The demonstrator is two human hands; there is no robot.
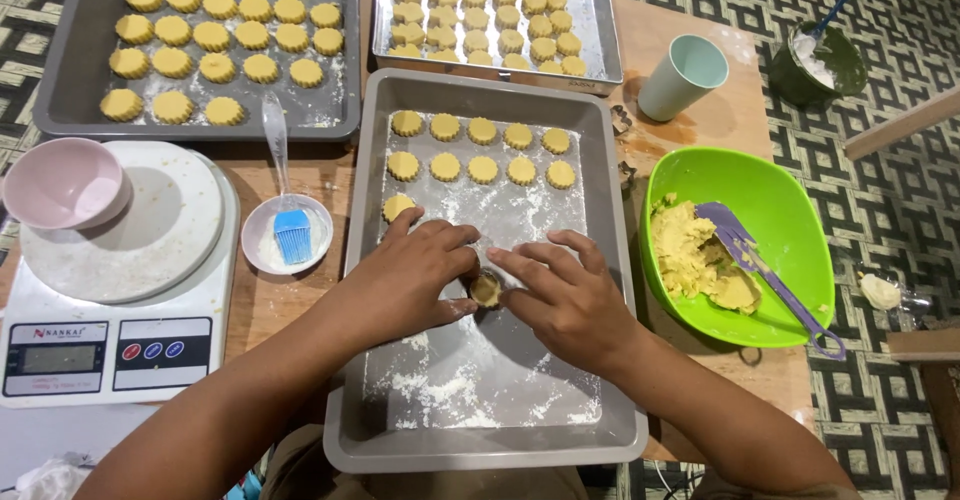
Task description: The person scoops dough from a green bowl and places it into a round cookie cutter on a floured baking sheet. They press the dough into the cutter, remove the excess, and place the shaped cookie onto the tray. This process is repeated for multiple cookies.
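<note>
Both hands meet over a floured grey baking tray. My left hand and my right hand pinch a small round piece of yellow dough with a darker centre between their fingertips, just above the tray floor. Two rows of scalloped yellow dough rounds lie at the tray's far end. One more round sits right by my left fingers.
A green bowl with yellow dough and a purple spatula stands right. Two filled trays lie behind. Left are a white kitchen scale, pink bowl, and dish with blue brush. A pale cup stands upright.
</note>
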